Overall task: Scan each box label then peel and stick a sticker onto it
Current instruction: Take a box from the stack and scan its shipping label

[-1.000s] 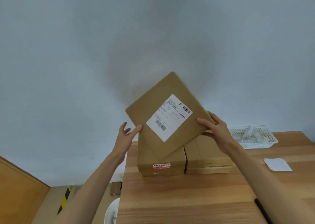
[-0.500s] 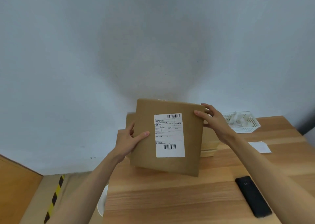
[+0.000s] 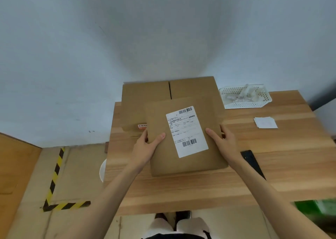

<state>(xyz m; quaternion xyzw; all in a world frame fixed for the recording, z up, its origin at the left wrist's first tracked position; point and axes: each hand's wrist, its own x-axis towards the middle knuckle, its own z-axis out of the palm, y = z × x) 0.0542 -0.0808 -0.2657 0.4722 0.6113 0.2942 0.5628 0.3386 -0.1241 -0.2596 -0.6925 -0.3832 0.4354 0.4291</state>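
Here we grip the flat box on the desk: left hand at 9 o'clock, right hand at 3, fingers curled round both edges, label up.

Labelled box between both hands

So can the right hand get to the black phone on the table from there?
Probably yes. The phone lies flat on the table just beside the right hand, with nothing between them. That hand would first have to let go of the box.
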